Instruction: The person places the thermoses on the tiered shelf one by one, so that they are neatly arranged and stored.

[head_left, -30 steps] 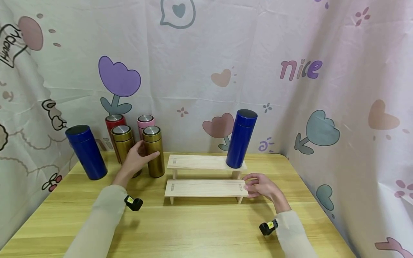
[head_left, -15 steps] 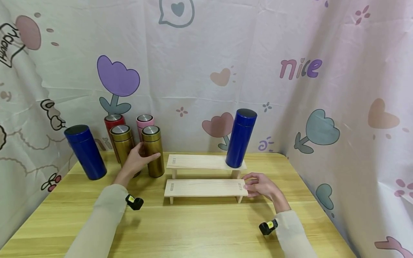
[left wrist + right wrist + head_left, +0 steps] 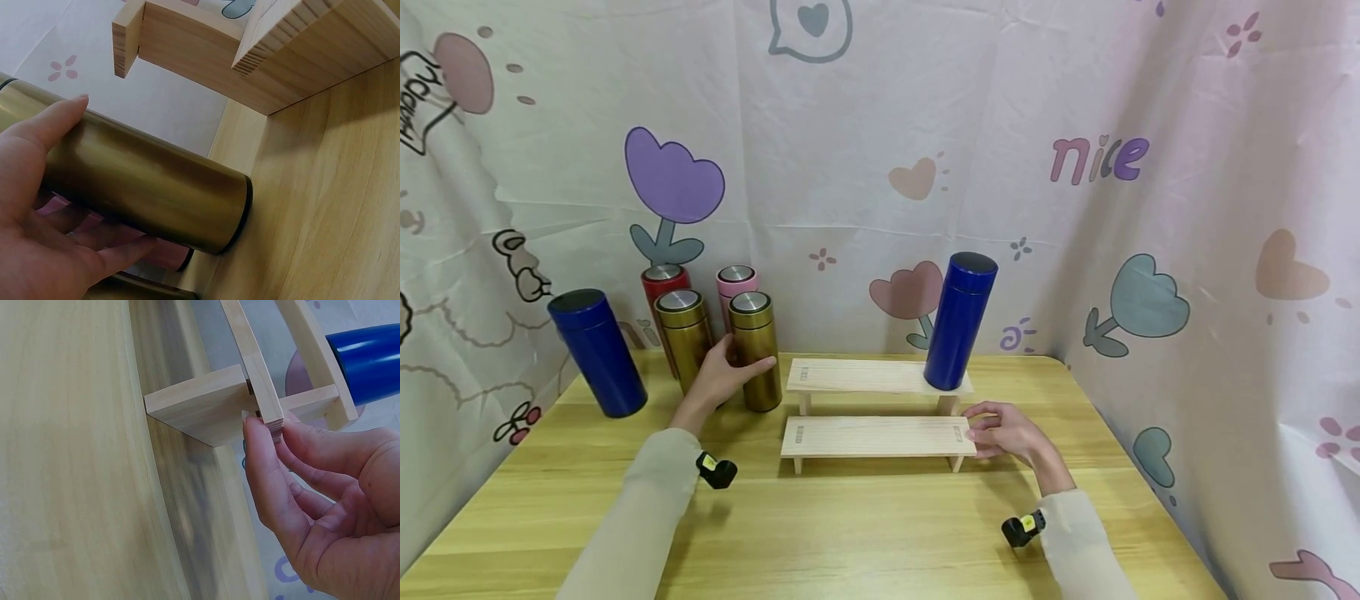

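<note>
My left hand (image 3: 718,379) is around the front gold thermos (image 3: 762,346), which stands upright on the table. In the left wrist view, its thumb lies along one side of the gold body and its fingers reach around the other. At the right end of the light wooden two-tier stand (image 3: 876,437), my right hand (image 3: 1011,432) pinches the lower board. The right wrist view has the thumb and a fingertip (image 3: 253,434) on opposite faces of that board's end. A blue thermos (image 3: 961,325) stands on the right end of the upper board (image 3: 857,377).
A second gold thermos (image 3: 683,333) is just left of the held one, partly behind my hand. Behind them stand a red thermos (image 3: 664,283) and a pink thermos (image 3: 734,283). Another blue thermos (image 3: 598,358) is at far left. A patterned curtain (image 3: 850,125) backs the table (image 3: 865,533).
My left hand and forearm have shifted very slightly right at the gold thermos. The right hand keeps its place on the stand, and the thermoses stay where they were.
</note>
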A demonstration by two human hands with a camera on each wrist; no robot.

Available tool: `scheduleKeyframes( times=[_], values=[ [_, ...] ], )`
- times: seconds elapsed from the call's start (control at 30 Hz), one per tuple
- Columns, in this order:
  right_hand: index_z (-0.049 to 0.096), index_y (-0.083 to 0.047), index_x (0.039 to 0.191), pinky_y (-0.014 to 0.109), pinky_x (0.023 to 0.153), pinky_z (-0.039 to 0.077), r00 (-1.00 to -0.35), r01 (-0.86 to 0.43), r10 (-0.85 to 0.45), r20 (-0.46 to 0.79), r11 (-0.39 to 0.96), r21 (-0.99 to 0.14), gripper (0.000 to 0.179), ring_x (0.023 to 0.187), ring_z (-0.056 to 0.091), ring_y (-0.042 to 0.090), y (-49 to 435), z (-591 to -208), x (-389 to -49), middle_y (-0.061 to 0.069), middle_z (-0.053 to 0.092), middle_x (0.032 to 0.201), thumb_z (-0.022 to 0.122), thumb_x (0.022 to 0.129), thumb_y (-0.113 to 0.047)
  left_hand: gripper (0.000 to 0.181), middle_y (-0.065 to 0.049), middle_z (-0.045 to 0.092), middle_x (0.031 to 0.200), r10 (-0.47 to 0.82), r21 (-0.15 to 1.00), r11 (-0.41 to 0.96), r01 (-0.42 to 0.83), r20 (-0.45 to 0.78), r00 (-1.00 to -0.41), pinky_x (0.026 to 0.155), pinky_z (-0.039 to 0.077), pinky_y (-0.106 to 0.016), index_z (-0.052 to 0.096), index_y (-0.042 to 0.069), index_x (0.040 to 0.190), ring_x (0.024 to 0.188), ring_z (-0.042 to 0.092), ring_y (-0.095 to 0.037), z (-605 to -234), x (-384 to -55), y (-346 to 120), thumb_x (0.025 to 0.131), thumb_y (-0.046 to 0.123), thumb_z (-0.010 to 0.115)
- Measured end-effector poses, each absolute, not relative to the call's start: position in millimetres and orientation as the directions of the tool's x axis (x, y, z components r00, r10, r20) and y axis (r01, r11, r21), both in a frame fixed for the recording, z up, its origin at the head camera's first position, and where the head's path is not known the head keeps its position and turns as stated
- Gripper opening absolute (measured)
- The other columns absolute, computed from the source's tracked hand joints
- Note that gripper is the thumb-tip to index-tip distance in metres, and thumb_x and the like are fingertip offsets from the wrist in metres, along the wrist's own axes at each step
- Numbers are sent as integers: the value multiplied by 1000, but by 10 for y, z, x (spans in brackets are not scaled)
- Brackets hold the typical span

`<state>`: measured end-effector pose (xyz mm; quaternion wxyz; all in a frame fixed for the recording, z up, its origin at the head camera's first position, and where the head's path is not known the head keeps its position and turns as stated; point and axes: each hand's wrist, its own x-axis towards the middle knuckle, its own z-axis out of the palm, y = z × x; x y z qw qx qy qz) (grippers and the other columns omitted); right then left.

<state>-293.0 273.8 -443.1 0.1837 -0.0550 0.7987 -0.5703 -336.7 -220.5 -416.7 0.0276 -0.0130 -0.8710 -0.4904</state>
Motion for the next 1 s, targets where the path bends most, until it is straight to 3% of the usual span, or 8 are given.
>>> scheduleKeyframes(
  times=[0.33,0.7,1.0],
  values=[
    [50,11,138,40,76,66,-927,122,-294,-232,348,-930,46,83,72,19,2757,-4441,-2937,16,68,104,66,96,4,109,-32,23,166,-10,844,535,52,68,-998,124,29,-65,10,-4,163,153,29,-50,-4167,-3382,-2202,93,50,73],
    [50,11,139,42,78,66,-929,113,-296,-223,348,-931,46,83,72,19,2757,-4458,-2932,15,68,104,66,96,4,99,-33,37,158,-17,828,556,78,105,-994,121,34,-65,23,-5,158,145,40,-48,-4176,-3374,-2178,93,52,72],
    [50,10,138,44,79,66,-929,109,-298,-221,350,-930,45,82,71,19,2752,-4452,-2924,13,67,101,66,96,4,100,-33,36,159,-16,825,558,87,116,-993,120,35,-65,22,-6,159,144,41,-49,-4163,-3338,-2171,93,51,73]
  ],
)
